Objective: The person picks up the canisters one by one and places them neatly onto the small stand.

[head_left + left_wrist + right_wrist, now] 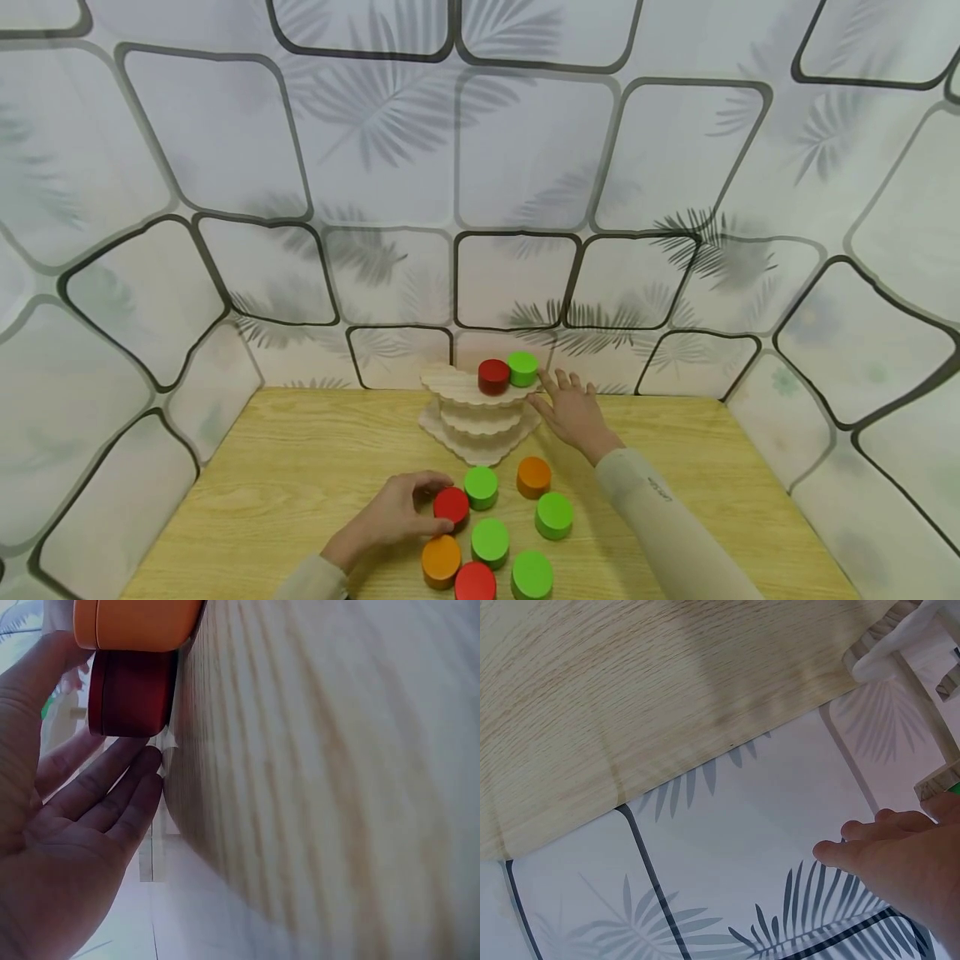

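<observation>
My left hand (401,510) curves its thumb and fingers round a small red round lidded container (451,508) on the table. In the left wrist view that red container (131,694) lies between thumb and fingers, right beside an orange one (142,626). My right hand (576,412) reaches to the tiered wooden stand (457,383), fingers spread and nearly straight. Its fingertips are right at the edge of the top tier, close to a green container (522,369). Another red container (493,377) stands beside the green one up there. The right wrist view shows the right hand (900,847) at the lower right.
Several more round containers stand in front of the stand, among them an orange one (534,477), a green one (554,515) and a red one (476,582). The wooden table (300,467) ends at a patterned cloth wall (397,283) behind and at both sides.
</observation>
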The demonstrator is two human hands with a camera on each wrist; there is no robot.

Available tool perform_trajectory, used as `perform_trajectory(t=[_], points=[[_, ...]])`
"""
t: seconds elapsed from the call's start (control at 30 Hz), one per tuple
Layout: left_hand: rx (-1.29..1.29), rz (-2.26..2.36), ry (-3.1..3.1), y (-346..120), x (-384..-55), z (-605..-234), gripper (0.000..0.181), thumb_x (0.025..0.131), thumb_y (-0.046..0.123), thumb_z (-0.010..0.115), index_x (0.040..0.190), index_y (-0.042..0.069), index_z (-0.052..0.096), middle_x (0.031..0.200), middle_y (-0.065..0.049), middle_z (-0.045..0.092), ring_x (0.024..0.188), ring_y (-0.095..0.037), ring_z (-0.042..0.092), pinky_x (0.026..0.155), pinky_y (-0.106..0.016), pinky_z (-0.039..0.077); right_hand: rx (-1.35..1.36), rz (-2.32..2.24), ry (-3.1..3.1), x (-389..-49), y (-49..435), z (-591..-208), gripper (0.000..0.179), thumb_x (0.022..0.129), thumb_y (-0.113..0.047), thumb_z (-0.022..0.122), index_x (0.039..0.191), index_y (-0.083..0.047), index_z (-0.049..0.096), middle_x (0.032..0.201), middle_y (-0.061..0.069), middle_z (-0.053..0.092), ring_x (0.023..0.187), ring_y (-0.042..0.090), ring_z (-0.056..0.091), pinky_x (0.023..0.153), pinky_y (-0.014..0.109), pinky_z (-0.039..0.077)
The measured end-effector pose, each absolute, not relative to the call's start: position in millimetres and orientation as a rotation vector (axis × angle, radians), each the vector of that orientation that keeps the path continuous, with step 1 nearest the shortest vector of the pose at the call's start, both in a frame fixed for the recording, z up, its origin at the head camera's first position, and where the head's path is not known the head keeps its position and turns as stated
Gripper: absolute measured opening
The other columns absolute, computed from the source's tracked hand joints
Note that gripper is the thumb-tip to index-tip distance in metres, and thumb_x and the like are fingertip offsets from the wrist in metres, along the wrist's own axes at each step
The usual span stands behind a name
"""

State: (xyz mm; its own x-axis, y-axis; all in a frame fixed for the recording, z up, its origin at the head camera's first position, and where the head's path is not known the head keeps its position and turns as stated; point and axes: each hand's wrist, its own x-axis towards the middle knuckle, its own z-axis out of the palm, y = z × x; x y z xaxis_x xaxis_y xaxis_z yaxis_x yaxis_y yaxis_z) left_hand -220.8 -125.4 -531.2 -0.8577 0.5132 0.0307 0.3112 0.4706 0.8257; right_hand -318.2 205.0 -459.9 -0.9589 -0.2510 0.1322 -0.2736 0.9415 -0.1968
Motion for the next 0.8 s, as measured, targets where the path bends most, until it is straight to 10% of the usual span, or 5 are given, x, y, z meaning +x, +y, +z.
perform_trajectory(t=[0.8], points=[[0.645, 1.685, 2.705, -129.3, -257.3, -480.8, 0.046, 0.09, 0.024, 0.086, 0.13, 0.006, 0.072, 0.111, -0.01, 0.078, 0.091, -0.016, 0.072, 0.081, -0.031, 0.06, 0.405, 0.334, -2.987, -316.9, 204.6, -460.7, 0.068, 0.111, -0.051, 0.045, 0.164, -0.009, 0.037, 0.164, 0.031, 0.038, 0.15, 0.057, 0.035, 0.116, 0.079, 0.028]])
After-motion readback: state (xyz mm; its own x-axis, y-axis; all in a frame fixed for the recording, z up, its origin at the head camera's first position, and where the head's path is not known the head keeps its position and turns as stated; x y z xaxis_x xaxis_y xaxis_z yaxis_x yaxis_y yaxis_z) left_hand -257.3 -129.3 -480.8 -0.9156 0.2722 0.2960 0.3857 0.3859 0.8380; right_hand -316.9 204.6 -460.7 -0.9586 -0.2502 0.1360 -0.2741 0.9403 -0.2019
